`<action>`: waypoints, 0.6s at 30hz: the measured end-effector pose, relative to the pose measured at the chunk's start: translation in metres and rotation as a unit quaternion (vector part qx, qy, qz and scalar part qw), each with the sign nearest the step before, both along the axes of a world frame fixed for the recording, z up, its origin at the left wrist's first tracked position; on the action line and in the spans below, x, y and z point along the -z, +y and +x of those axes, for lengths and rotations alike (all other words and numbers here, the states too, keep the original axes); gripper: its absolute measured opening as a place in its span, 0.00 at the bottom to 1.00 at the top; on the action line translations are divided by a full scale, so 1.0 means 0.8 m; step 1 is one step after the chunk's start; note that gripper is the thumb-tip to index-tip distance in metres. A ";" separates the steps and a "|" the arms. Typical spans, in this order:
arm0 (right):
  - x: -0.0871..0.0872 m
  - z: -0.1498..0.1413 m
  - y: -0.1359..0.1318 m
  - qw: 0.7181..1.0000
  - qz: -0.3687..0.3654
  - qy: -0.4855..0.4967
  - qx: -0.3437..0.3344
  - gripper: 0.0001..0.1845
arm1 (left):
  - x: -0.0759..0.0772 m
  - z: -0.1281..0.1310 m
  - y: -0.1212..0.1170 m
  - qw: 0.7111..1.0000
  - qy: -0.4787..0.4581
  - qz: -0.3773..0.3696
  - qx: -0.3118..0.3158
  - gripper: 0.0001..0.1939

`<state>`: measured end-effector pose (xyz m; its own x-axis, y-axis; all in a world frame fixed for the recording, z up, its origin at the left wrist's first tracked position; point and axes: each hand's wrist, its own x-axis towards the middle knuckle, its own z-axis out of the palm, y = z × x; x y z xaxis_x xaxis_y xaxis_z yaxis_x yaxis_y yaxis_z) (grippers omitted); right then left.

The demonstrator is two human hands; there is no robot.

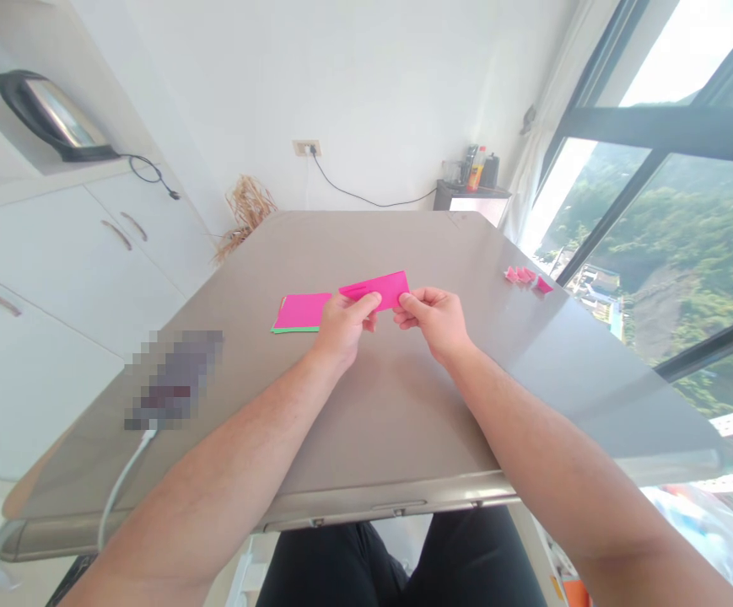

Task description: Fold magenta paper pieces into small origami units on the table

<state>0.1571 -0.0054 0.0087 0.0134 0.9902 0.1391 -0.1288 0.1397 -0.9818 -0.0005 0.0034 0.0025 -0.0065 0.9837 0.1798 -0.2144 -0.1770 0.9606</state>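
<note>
A small pink paper strip (pixel 384 287) is held just above the grey table (pixel 404 405), pinched at both lower corners. My left hand (pixel 344 324) is closed on its left end, thumb on top. My right hand (pixel 434 319) is closed on its right end. To the left of my left hand a stack of pink paper sheets (pixel 301 311) lies flat, with a green sheet showing at its lower edge. Several small folded pink paper pieces (pixel 526 277) sit near the table's right edge.
A blurred dark object (pixel 173 379) with a white cable (pixel 122 480) lies at the table's near left. White cabinets (pixel 56 261) stand to the left. A large window (pixel 670 236) runs along the right. Bottles (pixel 476 169) stand on a small stand at the back.
</note>
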 end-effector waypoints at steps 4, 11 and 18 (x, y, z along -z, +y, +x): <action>-0.005 0.009 -0.006 0.992 0.084 -0.036 -0.083 0.31 | 0.000 -0.006 0.004 0.999 -0.027 -0.026 0.013 0.08; -0.002 0.032 -0.001 0.963 0.156 -0.181 -0.123 0.08 | -0.008 -0.012 0.002 0.990 0.033 -0.087 0.102 0.06; -0.014 0.039 -0.002 0.969 0.114 -0.139 -0.171 0.13 | -0.007 -0.006 -0.002 0.991 0.078 -0.048 0.101 0.09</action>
